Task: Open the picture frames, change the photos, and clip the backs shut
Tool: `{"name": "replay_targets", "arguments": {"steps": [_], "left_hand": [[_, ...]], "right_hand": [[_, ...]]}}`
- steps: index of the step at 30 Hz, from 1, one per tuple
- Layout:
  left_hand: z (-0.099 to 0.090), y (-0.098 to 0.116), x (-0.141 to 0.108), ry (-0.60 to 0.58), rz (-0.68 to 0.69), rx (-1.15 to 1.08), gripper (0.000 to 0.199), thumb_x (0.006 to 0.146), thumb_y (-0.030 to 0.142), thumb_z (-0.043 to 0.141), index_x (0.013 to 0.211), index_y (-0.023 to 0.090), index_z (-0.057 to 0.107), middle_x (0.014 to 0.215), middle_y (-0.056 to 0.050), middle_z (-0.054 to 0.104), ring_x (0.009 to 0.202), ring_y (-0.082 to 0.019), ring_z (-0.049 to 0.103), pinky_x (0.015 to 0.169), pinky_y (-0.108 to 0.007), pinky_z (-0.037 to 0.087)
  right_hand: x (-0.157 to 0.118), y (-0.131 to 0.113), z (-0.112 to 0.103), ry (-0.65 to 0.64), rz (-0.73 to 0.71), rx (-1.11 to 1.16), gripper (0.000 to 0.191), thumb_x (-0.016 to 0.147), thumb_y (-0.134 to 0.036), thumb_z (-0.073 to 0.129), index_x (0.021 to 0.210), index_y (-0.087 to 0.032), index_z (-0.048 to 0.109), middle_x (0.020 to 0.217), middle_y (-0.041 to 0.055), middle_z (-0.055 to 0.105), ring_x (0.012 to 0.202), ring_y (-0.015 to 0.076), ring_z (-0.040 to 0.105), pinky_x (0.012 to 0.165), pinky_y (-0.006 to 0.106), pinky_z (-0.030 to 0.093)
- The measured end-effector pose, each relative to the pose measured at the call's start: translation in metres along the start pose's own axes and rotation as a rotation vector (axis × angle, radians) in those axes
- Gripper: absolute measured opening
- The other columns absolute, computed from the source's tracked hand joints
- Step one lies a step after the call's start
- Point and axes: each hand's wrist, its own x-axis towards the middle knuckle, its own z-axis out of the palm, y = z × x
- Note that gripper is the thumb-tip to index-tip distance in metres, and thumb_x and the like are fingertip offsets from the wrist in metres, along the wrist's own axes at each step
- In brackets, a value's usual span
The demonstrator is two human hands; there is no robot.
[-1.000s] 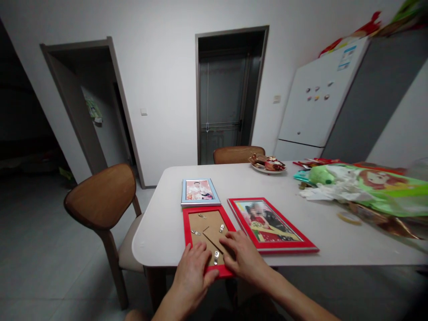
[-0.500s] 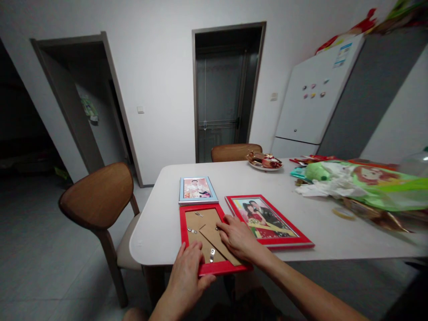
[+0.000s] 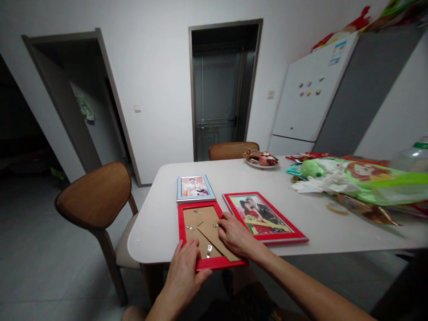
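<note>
A red picture frame (image 3: 182,223) lies face down at the table's near edge, its brown backing board (image 3: 197,219) and several small metal clips showing. The board's folding stand (image 3: 214,243) lies nearly flat. Round the frame's lower left corner my left hand (image 3: 183,269) is closed, thumb at the near edge. My right hand (image 3: 236,234) is bent over the right side, its fingers pressed together beside a metal clip (image 3: 215,226); the fingertips are partly hidden. A larger red picture frame (image 3: 284,240) lies face up to the right, a light blue picture frame (image 3: 179,188) just beyond.
A plate (image 3: 262,166) with wrapped items stands at the far side of the white table (image 3: 152,214). Plastic bags (image 3: 377,196), tissue and a roll of tape (image 3: 336,209) lie at right. Wooden chairs stand at left (image 3: 95,196) and behind (image 3: 234,150).
The view has shifted slightly, so everything sits a little further left and up. Both hands stay at the same places on the red picture frame.
</note>
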Motion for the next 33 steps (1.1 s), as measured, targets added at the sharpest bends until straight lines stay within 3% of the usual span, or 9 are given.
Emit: {"name": "replay_targets", "arguments": {"steps": [6,9,13,24,30,33], "left_hand": [[0.005,-0.005,-0.002,0.045,0.042,-0.006,0.035,0.063,0.029,0.065,0.095,0.018,0.055,0.110,-0.010,0.056,0.106,-0.026,0.048,0.095,-0.051,0.030],[0.006,-0.008,-0.003,0.046,0.048,-0.014,0.037,0.062,0.028,0.066,0.095,0.017,0.054,0.111,-0.010,0.056,0.106,-0.026,0.048,0.096,-0.050,0.029],[0.005,-0.013,-0.004,0.056,0.049,-0.021,0.040,0.063,0.027,0.065,0.100,0.016,0.052,0.106,-0.010,0.058,0.106,-0.025,0.048,0.096,-0.050,0.029],[0.005,-0.014,-0.004,0.041,0.054,-0.054,0.037,0.064,0.027,0.064,0.099,0.018,0.052,0.104,-0.009,0.058,0.105,-0.026,0.048,0.095,-0.052,0.028],[0.006,-0.016,-0.005,0.044,0.041,-0.046,0.049,0.062,0.024,0.065,0.107,0.017,0.047,0.109,-0.011,0.056,0.107,-0.026,0.047,0.095,-0.052,0.028],[0.006,-0.015,-0.005,0.030,0.034,-0.039,0.049,0.061,0.023,0.066,0.106,0.016,0.048,0.112,-0.012,0.054,0.108,-0.027,0.046,0.095,-0.052,0.029]], "right_hand": [[-0.005,-0.005,-0.004,0.023,0.031,-0.044,0.025,0.080,-0.024,0.037,0.089,-0.013,0.057,0.092,0.0100,0.050,0.086,0.0177,0.046,0.078,0.031,0.035],[-0.016,-0.018,-0.008,0.048,-0.094,0.019,0.028,0.078,-0.023,0.041,0.102,-0.019,0.055,0.106,0.0089,0.048,0.096,0.0197,0.043,0.082,0.034,0.033],[-0.032,-0.036,-0.013,-0.067,-0.337,0.141,0.023,0.077,-0.020,0.042,0.089,-0.024,0.062,0.099,0.0047,0.052,0.092,0.0170,0.043,0.080,0.032,0.034],[-0.036,-0.045,-0.017,-0.113,-0.345,0.131,0.020,0.077,-0.023,0.045,0.084,-0.024,0.063,0.093,0.0037,0.054,0.089,0.0172,0.043,0.079,0.032,0.034],[-0.003,-0.047,-0.004,-0.081,-0.236,0.209,0.029,0.082,-0.021,0.036,0.098,-0.017,0.060,0.092,0.0070,0.056,0.086,0.0156,0.047,0.076,0.028,0.036],[0.023,-0.051,0.011,-0.053,-0.214,0.152,0.028,0.082,-0.020,0.037,0.093,-0.016,0.062,0.087,0.0069,0.056,0.083,0.0155,0.047,0.073,0.027,0.036]]}}
